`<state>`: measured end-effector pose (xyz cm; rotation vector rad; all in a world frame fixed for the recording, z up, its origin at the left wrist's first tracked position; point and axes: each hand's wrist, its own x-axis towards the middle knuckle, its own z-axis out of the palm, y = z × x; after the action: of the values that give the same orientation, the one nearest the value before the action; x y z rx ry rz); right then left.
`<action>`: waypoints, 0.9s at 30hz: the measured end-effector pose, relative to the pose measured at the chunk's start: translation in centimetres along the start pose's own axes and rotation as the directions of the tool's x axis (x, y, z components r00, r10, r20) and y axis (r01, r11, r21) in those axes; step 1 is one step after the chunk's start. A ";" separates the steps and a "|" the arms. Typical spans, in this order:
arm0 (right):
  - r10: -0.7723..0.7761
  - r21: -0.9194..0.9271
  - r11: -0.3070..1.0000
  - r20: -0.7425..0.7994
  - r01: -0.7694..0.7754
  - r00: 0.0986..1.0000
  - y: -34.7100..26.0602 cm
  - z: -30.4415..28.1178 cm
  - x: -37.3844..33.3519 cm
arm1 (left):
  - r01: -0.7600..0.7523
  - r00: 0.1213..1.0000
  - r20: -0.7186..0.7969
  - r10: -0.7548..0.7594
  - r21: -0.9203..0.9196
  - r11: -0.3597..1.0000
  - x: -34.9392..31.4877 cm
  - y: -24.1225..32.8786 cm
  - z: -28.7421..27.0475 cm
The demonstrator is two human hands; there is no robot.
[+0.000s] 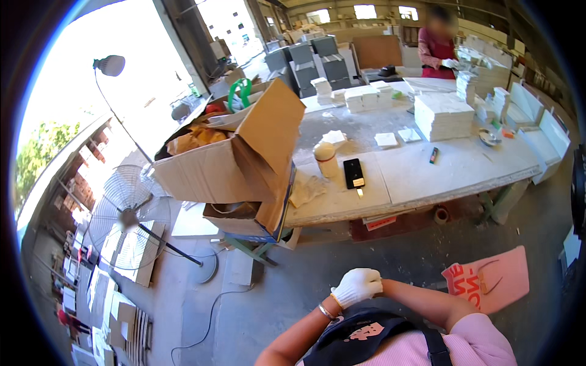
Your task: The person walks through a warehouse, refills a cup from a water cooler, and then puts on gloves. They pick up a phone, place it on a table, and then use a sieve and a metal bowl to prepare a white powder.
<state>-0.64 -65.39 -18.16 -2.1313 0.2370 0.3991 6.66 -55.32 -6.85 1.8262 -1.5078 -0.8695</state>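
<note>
My two hands meet in front of my waist, over a dark apron (348, 329). My left hand (351, 289) wears a white knit glove with a yellowish cuff, and a bracelet circles that wrist. Its fingers are curled in against my right hand (373, 283). The right forearm comes in bare from the right. Most of the right hand is hidden behind the white glove, so its fingers do not show. What lies between the hands, if anything, cannot be made out.
Ahead, a worktable (366, 210) carries a phone (353, 173), a capped bottle (326, 160), stacked white tiles (444, 117) and a lighter (434, 155). An open cardboard box (201, 174) stands left, near a fan (128, 218). A pink bag (503, 280) lies right. A co-worker (436, 46) stands beyond.
</note>
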 end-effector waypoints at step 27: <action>-0.265 0.939 -0.021 0.327 -0.344 0.907 -11.1 -3.4 1.4 | -0.145 0.810 -0.432 -0.396 -0.803 0.579 -8.2 -9.3 -1.7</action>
<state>4.83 -62.08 -8.38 -0.4288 0.2193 0.4854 12.35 -45.59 -12.31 1.2850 -0.4101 -0.7742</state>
